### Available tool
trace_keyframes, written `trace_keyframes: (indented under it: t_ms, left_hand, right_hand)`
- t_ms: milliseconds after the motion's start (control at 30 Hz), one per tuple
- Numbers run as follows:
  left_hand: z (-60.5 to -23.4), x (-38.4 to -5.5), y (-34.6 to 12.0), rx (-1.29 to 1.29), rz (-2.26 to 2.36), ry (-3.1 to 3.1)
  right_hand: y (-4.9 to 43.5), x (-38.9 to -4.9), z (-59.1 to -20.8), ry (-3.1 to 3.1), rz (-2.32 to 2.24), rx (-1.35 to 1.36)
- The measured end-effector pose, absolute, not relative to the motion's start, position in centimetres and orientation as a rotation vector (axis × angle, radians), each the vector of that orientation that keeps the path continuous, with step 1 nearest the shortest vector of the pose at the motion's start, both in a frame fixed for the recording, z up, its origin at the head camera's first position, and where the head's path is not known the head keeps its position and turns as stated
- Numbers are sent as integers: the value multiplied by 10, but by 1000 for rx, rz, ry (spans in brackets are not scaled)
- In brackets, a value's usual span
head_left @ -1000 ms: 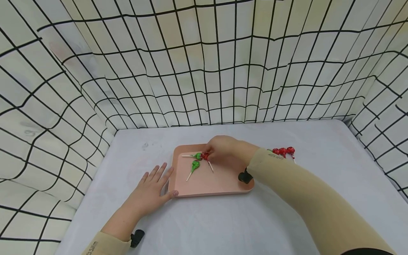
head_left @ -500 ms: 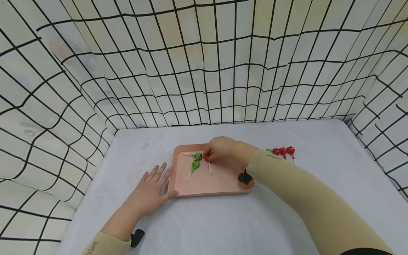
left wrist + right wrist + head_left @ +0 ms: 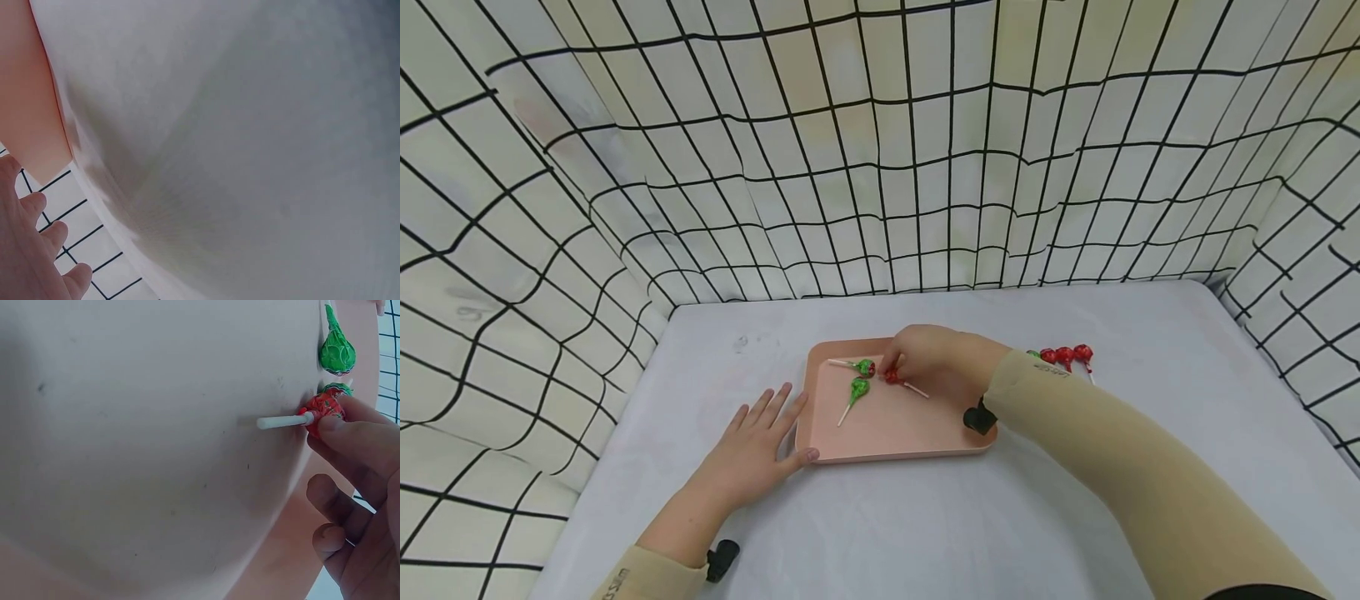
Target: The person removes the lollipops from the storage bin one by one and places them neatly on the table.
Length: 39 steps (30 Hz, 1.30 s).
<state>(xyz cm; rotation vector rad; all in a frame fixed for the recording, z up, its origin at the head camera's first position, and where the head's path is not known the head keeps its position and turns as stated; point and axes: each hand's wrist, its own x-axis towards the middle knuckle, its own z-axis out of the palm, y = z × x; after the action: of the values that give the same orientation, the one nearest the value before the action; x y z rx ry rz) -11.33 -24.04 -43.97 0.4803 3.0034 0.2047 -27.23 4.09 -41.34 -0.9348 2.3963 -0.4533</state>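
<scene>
Right hand (image 3: 921, 352) pinches a red lollipop (image 3: 322, 412) in the tray (image 3: 917, 433), part-hiding it; thumb (image 3: 359, 434) contact, unclear in the head view, shows in right wrist view. Left hand (image 3: 758, 450), fingers spread, touches tray edge. Sleeve (image 3: 1097, 433) partly hides outer lollipops (image 3: 1064, 356).

A white table (image 3: 925, 525) — behind it and at both sides, black grid lines (image 3: 951, 156) over pale backing (image 3: 933, 183).
</scene>
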Motion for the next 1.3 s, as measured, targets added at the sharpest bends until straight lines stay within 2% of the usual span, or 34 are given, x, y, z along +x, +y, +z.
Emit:
trace_keyframes:
  t_ms: [833,1300]
  left_hand:
    - [-432,-111,-237,465,177,3001]
    - [-429,-111,-237,456,172,3001]
  right_hand:
    - [48,-269,-414,2411,-435,-970]
    - [58,-267,-402,2479,-451,-962]
